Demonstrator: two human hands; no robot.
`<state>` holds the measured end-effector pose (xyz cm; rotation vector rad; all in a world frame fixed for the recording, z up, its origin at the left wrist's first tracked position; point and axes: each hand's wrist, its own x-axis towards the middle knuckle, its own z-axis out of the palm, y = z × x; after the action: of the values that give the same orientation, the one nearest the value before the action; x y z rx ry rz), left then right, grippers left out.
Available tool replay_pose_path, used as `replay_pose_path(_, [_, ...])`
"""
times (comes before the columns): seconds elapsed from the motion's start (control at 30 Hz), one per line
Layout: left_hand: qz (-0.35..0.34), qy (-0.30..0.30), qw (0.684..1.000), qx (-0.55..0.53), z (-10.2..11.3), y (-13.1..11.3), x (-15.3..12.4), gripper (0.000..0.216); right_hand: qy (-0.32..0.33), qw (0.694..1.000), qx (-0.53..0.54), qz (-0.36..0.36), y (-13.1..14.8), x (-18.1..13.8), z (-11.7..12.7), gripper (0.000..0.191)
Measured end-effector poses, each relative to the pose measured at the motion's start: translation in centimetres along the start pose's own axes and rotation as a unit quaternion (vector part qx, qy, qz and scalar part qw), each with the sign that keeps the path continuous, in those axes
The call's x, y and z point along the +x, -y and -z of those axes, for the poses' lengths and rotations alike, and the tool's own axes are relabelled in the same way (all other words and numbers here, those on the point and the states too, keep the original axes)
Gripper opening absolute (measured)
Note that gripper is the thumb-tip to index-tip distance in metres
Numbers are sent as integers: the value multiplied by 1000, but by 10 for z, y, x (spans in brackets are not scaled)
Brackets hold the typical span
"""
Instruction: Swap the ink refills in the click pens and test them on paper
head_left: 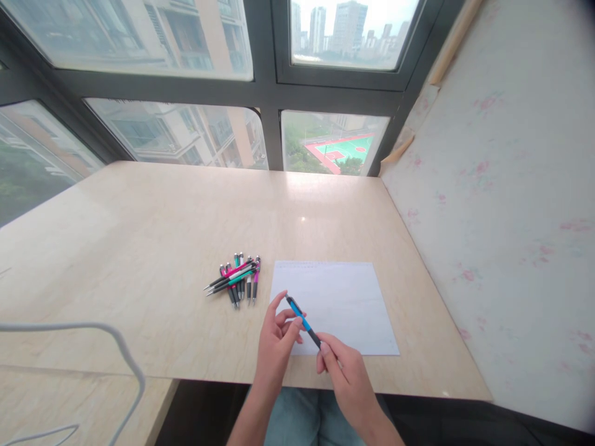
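Note:
A blue pen [302, 321] with a black grip is held between both my hands just above the near edge of a white sheet of paper [339, 300]. My left hand [277, 337] pinches the pen near its middle with thumb and fingers. My right hand [346, 371] grips the black lower end. A pile of several pens [237, 280] in pink, green and purple lies on the table to the left of the paper, untouched.
The beige marble-look table [162, 248] reaches to dark-framed windows [267, 93] at the back. A wall with faded pink flowers [502, 217] bounds the right side. A white wire frame [116, 341] sits at the near left.

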<state>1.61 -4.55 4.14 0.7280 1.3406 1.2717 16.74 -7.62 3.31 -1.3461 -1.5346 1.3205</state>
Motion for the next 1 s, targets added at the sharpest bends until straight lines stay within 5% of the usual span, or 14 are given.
replay_pose_path(0.33, [24,58,997,-42,-3,-3,1,78,31,972,216,-85,-1,3,-8,48])
replay_pose_path(0.53, [44,20,992,-114,0,0,4,79,2,984,160,-75,-5,1,3,52])
replay_pose_path(0.7, [17,-15,997,-71,6,-5,7,77,-30,996,55,-59,-7,3,12,42])
replay_pose_path(0.87, [2,-33,999,-38,11,-12,9,54,-47,997,41,-45,-2,10,12,39])
replay_pose_path(1.0, [38,-6,993,-114,-2,-13,5,36,-28,998,57,-22,5,18,6,41])
